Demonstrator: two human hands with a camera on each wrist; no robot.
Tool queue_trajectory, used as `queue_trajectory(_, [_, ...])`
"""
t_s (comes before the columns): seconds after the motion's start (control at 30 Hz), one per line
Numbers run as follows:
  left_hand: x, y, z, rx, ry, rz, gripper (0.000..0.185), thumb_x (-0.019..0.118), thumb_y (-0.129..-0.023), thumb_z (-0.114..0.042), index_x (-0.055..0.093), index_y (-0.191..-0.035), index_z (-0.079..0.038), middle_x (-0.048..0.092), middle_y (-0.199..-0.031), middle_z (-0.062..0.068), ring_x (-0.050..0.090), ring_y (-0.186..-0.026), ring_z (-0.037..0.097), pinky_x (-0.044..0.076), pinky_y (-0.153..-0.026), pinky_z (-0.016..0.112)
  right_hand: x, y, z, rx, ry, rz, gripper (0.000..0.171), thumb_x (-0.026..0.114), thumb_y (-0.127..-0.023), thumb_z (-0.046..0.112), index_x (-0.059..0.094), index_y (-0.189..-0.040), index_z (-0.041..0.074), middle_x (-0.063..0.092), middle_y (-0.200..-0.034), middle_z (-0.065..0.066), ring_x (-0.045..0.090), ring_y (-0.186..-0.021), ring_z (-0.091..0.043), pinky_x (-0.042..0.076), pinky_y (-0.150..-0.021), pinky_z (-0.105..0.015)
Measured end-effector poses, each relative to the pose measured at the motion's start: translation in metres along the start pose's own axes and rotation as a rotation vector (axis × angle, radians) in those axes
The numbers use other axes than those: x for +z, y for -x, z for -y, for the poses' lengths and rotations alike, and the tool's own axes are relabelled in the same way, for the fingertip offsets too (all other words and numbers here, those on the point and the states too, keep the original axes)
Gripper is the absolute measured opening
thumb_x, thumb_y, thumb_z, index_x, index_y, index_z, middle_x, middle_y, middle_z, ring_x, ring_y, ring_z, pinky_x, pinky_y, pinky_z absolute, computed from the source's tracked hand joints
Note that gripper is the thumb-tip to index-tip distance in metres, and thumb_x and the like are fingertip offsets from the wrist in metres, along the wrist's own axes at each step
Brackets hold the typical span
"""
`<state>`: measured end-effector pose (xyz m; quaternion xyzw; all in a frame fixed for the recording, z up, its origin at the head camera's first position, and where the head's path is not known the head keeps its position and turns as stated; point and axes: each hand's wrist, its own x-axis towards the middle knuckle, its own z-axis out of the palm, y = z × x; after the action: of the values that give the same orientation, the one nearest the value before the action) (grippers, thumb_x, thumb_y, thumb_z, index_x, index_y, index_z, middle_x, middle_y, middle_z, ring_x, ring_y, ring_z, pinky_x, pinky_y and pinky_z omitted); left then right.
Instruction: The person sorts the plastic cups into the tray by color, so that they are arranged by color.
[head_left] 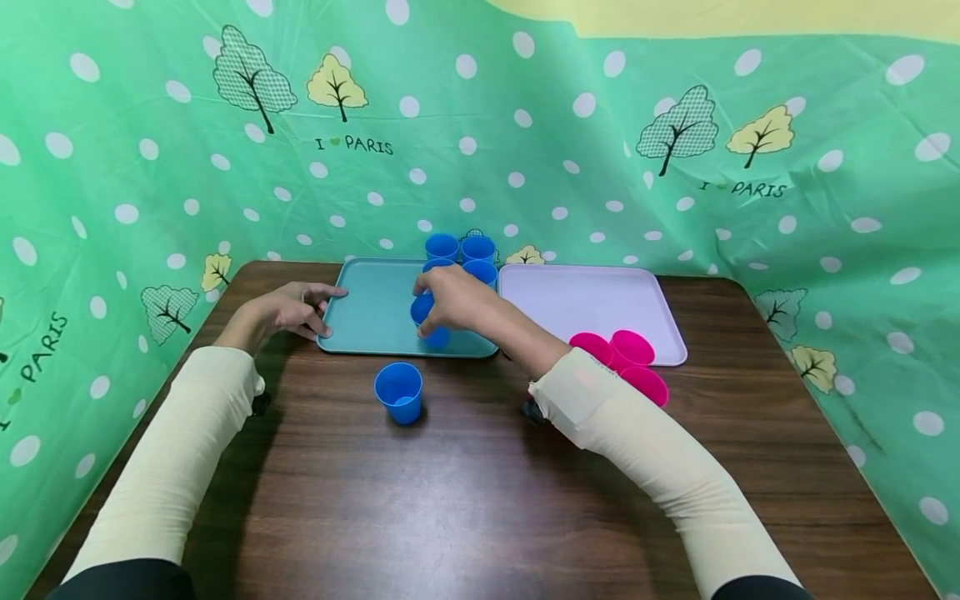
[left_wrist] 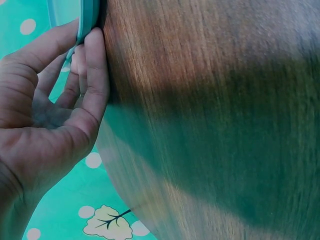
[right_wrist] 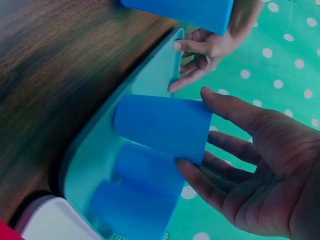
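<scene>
At the left end of the teal tray (head_left: pixel 375 312), my left hand (head_left: pixel 288 308) holds the edge, with fingertips on both sides of the rim in the left wrist view. My right hand (head_left: pixel 457 300) reaches over the tray's right part and holds a blue cup (right_wrist: pixel 162 125) by its rim, thumb and fingers spread across the mouth. That cup stands upright, close over the tray floor. Behind it, several more blue cups (head_left: pixel 478 247) stand in a group at the tray's right end. Another blue cup (head_left: pixel 399 392) stands upright on the table in front of the tray.
A lilac tray (head_left: pixel 577 292) lies right of the teal one. Several pink cups (head_left: pixel 632 348) stand by its front edge, partly hidden by my right sleeve (head_left: pixel 600 400). The brown wooden table (head_left: pixel 420 508) ends at a green patterned cloth (head_left: pixel 465 150).
</scene>
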<state>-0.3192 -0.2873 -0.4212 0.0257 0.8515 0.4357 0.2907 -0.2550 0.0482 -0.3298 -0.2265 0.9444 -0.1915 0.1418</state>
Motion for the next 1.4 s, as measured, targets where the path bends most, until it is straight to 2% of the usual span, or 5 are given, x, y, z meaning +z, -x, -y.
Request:
queue_trajectory(0.4, [-0.001, -0.001, 0.002, 0.006, -0.003, 0.001, 0.095, 0.081, -0.094, 0.012, 0.038, -0.176, -0.007, 0.049, -0.114, 0.009, 0.061, -0.095, 0.021, 0.067, -0.081, 0.035, 0.003, -0.002, -0.009, 0.029, -0.006, -0.034, 0.071, 0.097, -0.092, 0.034, 0.070, -0.153, 0.010, 0.068, -0.157, -0.012, 0.070, -0.140, -0.034, 0.064, -0.112, -0.052])
queue_trajectory(0.83, [-0.001, 0.000, 0.001, 0.017, -0.026, 0.017, 0.095, 0.082, -0.095, 0.011, 0.038, -0.176, -0.007, 0.049, -0.120, 0.010, 0.060, -0.096, 0.021, 0.066, -0.081, 0.034, -0.003, 0.009, -0.005, 0.032, 0.005, -0.070, 0.067, 0.095, -0.095, 0.037, 0.071, -0.152, 0.010, 0.070, -0.154, -0.011, 0.068, -0.139, -0.031, 0.064, -0.111, -0.049])
queue_trajectory(1.1, [-0.002, -0.001, 0.000, 0.014, -0.025, 0.016, 0.095, 0.081, -0.096, 0.011, 0.037, -0.177, -0.008, 0.048, -0.120, 0.010, 0.058, -0.096, 0.021, 0.065, -0.080, 0.034, -0.009, 0.022, 0.001, 0.003, -0.004, -0.090, 0.066, 0.093, -0.096, 0.038, 0.071, -0.152, 0.012, 0.070, -0.155, -0.009, 0.068, -0.141, -0.028, 0.065, -0.108, -0.046])
queue_trajectory(1.4, [-0.002, -0.001, 0.001, 0.012, -0.022, 0.018, 0.094, 0.081, -0.095, 0.012, 0.037, -0.177, -0.007, 0.048, -0.123, 0.012, 0.061, -0.095, 0.021, 0.066, -0.081, 0.034, -0.001, 0.039, 0.013, -0.097, -0.049, -0.046, 0.067, 0.091, -0.097, 0.040, 0.070, -0.154, 0.012, 0.073, -0.151, -0.011, 0.066, -0.143, -0.028, 0.064, -0.110, -0.046])
